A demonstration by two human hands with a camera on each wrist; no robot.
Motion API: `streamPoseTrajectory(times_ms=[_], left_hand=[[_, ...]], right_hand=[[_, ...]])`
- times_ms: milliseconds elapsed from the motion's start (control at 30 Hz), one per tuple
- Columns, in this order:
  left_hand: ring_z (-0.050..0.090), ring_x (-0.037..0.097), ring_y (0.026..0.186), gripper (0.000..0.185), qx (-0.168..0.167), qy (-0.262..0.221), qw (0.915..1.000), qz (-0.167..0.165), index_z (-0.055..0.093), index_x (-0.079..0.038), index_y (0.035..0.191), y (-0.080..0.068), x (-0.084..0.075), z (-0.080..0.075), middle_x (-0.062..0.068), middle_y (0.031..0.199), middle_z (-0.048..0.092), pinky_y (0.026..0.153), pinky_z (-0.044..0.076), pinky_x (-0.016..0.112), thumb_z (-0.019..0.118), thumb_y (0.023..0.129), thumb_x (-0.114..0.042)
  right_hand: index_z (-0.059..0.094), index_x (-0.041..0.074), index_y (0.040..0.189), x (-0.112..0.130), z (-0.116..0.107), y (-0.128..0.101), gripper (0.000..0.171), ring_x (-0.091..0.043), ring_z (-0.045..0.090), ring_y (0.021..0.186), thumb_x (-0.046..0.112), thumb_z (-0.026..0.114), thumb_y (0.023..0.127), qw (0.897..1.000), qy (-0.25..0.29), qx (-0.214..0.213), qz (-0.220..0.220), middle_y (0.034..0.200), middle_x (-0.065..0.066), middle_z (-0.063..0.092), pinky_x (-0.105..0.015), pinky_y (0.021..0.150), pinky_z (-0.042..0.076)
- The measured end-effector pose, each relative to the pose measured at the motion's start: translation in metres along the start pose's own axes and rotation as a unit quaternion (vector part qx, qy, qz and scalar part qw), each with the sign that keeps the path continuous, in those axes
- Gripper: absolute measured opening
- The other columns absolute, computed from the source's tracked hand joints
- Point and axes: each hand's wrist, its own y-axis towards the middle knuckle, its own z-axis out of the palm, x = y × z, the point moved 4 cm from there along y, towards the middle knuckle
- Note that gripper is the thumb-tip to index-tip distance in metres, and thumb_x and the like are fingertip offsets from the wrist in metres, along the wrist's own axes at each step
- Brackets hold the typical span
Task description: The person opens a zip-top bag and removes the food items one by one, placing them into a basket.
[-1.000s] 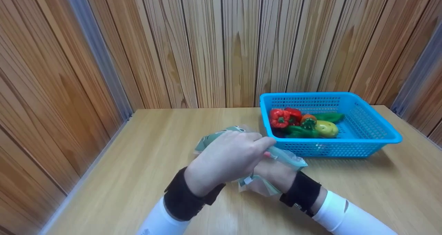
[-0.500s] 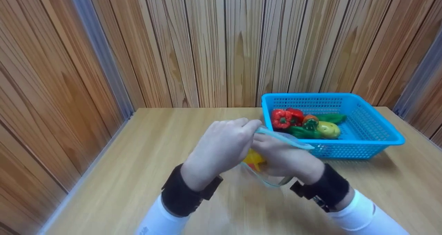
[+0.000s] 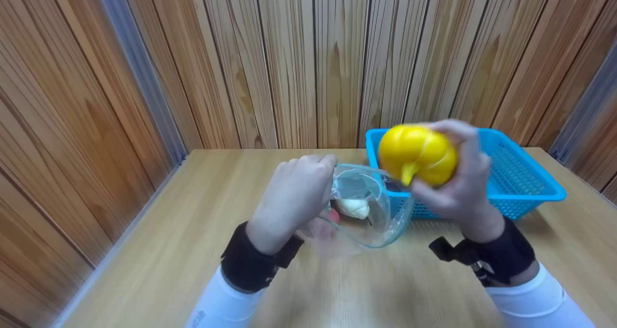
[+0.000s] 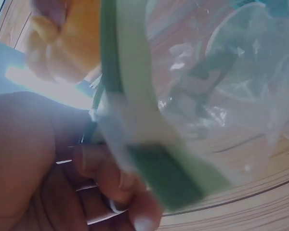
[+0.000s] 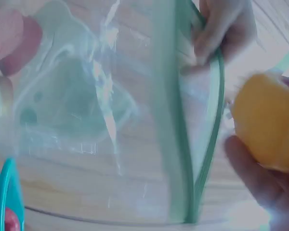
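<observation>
**Yellow pepper held above an open plastic bag**

The right hand (image 3: 458, 183) sits right of centre in the head view, raised off the table (image 3: 193, 212), palm turned toward the camera and wrist bent upward. Its fingers and thumb curl round a yellow pepper (image 3: 417, 154), gripping it from behind and below; the pepper's stem points down toward the bag. In the head view the pepper covers the near left corner of the blue basket (image 3: 525, 183), which stands on the table at the right, against the wooden wall (image 3: 308, 63). What lies in the basket is mostly hidden behind the hand and the pepper.

The left hand (image 3: 294, 198) is at the middle of the frame, lower than the right, knuckles up and fingers bent down. It pinches the rim of a clear plastic bag (image 3: 366, 212), holding one side of the mouth up so that the opening gapes toward the right hand. The left wrist view shows the fingers (image 4: 115, 178) folded round the bag's green sealing strip (image 4: 149, 144) at the lower left of that frame, with the pepper (image 4: 72, 38) a blurred orange-yellow shape at the upper left. The bag's lower part sags onto the table between the two hands. Something white (image 3: 354, 206) shows through the bag, just right of the left hand; what it is cannot be told.

In the right wrist view the green strip (image 5: 183, 144) runs down the middle, and the pepper (image 5: 267, 127) sits at the right edge, just beside the bag's mouth and outside it.

Both forearms enter from the bottom edge in white sleeves (image 3: 221, 304) with black wrist bands (image 3: 250, 265).
</observation>
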Motion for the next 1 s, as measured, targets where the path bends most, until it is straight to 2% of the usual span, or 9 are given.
streamPoseTrajectory(times_ms=[133, 267, 500, 633, 733, 800, 867, 933, 1000], left_hand=[[0.053, 0.014, 0.056, 0.014, 0.005, 0.006, 0.9999, 0.010, 0.067, -0.005, 0.091, -0.001, -0.004, -0.001, 0.001, 0.069, 0.061, 0.049, 0.048, 0.028, 0.054, 0.093, 0.000], [0.056, 0.014, 0.058, 0.015, 0.018, 0.007, 0.9997, 0.014, 0.070, -0.005, 0.099, -0.003, -0.008, -0.001, 0.003, 0.072, 0.064, 0.052, 0.049, 0.026, 0.055, 0.094, -0.002], [0.053, 0.013, 0.056, 0.013, 0.023, 0.010, 0.9993, 0.026, 0.069, -0.005, 0.095, -0.004, -0.014, -0.002, 0.002, 0.070, 0.062, 0.051, 0.047, 0.024, 0.056, 0.094, -0.002], [0.054, 0.013, 0.057, 0.012, 0.019, 0.014, 0.9990, 0.037, 0.069, -0.006, 0.095, 0.003, -0.017, -0.003, 0.002, 0.071, 0.063, 0.052, 0.048, 0.024, 0.057, 0.094, -0.003], [0.055, 0.013, 0.058, 0.013, 0.018, 0.010, 0.9989, 0.041, 0.070, -0.005, 0.099, 0.005, -0.018, -0.004, 0.003, 0.073, 0.065, 0.053, 0.048, 0.022, 0.058, 0.095, -0.004], [0.055, 0.013, 0.058, 0.014, 0.015, 0.004, 0.9991, 0.039, 0.071, -0.005, 0.102, 0.003, -0.016, -0.004, 0.004, 0.075, 0.067, 0.053, 0.047, 0.021, 0.058, 0.095, -0.004], [0.056, 0.013, 0.057, 0.013, 0.007, 0.002, 0.9993, 0.037, 0.071, -0.005, 0.101, 0.000, -0.015, -0.004, 0.003, 0.075, 0.067, 0.052, 0.046, 0.021, 0.059, 0.095, -0.005], [0.057, 0.013, 0.056, 0.011, -0.004, 0.001, 0.9994, 0.034, 0.070, -0.006, 0.098, -0.003, -0.014, -0.004, 0.003, 0.074, 0.067, 0.050, 0.046, 0.022, 0.059, 0.096, -0.006], [0.057, 0.013, 0.056, 0.010, -0.018, 0.001, 0.9993, 0.033, 0.070, -0.006, 0.094, -0.003, -0.015, -0.003, 0.003, 0.071, 0.066, 0.049, 0.046, 0.023, 0.061, 0.096, -0.009]], right_hand=[[0.049, 0.003, 0.122, -0.039, -0.016, -0.007, 0.058, -0.015, 0.060, 0.082, 0.014, 0.071, 0.070, 0.985, -0.120, -0.061, 0.112, 0.104, -0.019, 0.067, -0.015, 0.077, 0.048], [0.038, 0.013, 0.135, -0.090, -0.018, -0.031, 0.064, -0.024, 0.056, 0.093, 0.012, 0.072, 0.081, 0.951, -0.167, 0.008, 0.260, 0.121, -0.018, 0.059, -0.024, 0.081, 0.048], [0.019, 0.009, 0.147, -0.152, -0.022, -0.079, 0.072, -0.044, 0.051, 0.107, 0.014, 0.064, 0.091, 0.836, -0.189, 0.239, 0.457, 0.131, -0.032, 0.046, -0.058, 0.092, 0.048], [0.024, 0.007, 0.152, -0.159, -0.032, -0.081, 0.071, -0.049, 0.051, 0.112, 0.019, 0.062, 0.094, 0.774, -0.249, 0.357, 0.460, 0.134, -0.035, 0.046, -0.064, 0.094, 0.046], [0.026, 0.008, 0.156, -0.159, -0.034, -0.081, 0.069, -0.050, 0.051, 0.114, 0.024, 0.059, 0.097, 0.748, -0.302, 0.389, 0.444, 0.137, -0.035, 0.046, -0.065, 0.094, 0.045], [0.026, 0.009, 0.157, -0.158, -0.034, -0.082, 0.067, -0.050, 0.050, 0.115, 0.025, 0.055, 0.099, 0.740, -0.327, 0.391, 0.439, 0.138, -0.035, 0.046, -0.065, 0.094, 0.045], [0.032, 0.008, 0.155, -0.155, -0.034, -0.083, 0.062, -0.049, 0.051, 0.112, 0.025, 0.054, 0.100, 0.748, -0.346, 0.377, 0.424, 0.137, -0.035, 0.049, -0.063, 0.090, 0.048], [0.045, 0.006, 0.148, -0.147, -0.033, -0.079, 0.053, -0.049, 0.053, 0.111, 0.022, 0.055, 0.099, 0.775, -0.361, 0.337, 0.394, 0.134, -0.033, 0.054, -0.061, 0.087, 0.050], [0.060, 0.004, 0.133, -0.134, -0.033, -0.067, 0.040, -0.046, 0.058, 0.106, 0.019, 0.057, 0.097, 0.823, -0.369, 0.266, 0.341, 0.124, -0.029, 0.063, -0.056, 0.082, 0.052]])
